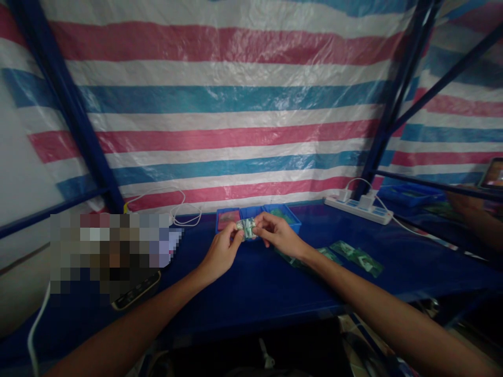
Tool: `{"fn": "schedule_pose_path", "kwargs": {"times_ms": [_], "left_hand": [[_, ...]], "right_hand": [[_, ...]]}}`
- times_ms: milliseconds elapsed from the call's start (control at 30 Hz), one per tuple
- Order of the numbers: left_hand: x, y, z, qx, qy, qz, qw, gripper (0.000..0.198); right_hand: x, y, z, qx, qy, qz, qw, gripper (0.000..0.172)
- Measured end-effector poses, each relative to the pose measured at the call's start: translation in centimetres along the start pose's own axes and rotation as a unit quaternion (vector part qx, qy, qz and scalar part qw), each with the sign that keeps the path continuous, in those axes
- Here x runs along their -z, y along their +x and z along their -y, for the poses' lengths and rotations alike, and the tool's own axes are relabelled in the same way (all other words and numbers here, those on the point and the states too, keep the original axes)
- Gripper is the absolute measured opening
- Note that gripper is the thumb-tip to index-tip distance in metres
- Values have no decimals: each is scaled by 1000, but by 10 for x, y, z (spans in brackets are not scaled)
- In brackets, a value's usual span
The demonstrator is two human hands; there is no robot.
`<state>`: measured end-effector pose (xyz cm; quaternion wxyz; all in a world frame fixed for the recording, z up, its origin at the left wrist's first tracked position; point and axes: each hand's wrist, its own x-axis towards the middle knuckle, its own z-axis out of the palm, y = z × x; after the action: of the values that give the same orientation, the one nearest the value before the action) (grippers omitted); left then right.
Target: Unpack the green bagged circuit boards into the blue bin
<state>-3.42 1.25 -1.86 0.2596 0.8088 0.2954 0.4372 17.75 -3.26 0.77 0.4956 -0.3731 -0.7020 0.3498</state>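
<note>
Between my two hands is a small greenish-silver packet [247, 229], held up just in front of a blue divided tray [295, 228]. My left hand [222, 248] pinches the packet's left end with thumb and fingers. At its right end, my right hand [278, 234] is closed on it in the same way. Several flat green packets [357, 257] lie on the blue table [251, 293], some beside and partly behind my right forearm. The tray holds something pink in its left compartment and green items in its right one.
A white power strip [358, 208] with plugs lies at the back right. White cable [187, 214] loops at the back left, near a blurred-out area and a dark device [137, 290]. Blue metal posts stand on both sides. At far right, another person's hand [467, 204] shows near a phone [493, 174].
</note>
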Motion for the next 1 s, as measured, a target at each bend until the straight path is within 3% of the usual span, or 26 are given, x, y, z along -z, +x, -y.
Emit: {"fn": "schedule_pose_path", "kwargs": {"times_ms": [200, 333, 433, 567, 667, 800, 933, 1000], "left_hand": [[-6, -1, 3, -12, -28, 10, 999, 19], [-5, -1, 3, -48, -36, -26, 998, 41], [0, 1, 1, -56, 12, -26, 998, 33], [4, 1, -5, -58, 39, -28, 997, 8], [5, 0, -11, -55, 59, -29, 996, 24], [4, -2, -13, -13, 30, -19, 999, 27], [2, -2, -10, -3, -25, -13, 1000, 16], [1, -1, -8, -1, -53, -17, 998, 25]], "right_hand": [[3, 1, 2, 27, -8, -28, 999, 25], [4, 1, 2, 22, -39, -1, 999, 23], [4, 2, -1, 21, -36, 0, 999, 24], [3, 3, -1, 19, -45, -22, 999, 29], [4, 2, 3, 32, -76, -35, 996, 30], [3, 0, 4, 40, -84, -31, 995, 27], [2, 1, -1, 23, -33, -20, 999, 27], [2, 0, -3, 24, -31, -22, 999, 29]]}}
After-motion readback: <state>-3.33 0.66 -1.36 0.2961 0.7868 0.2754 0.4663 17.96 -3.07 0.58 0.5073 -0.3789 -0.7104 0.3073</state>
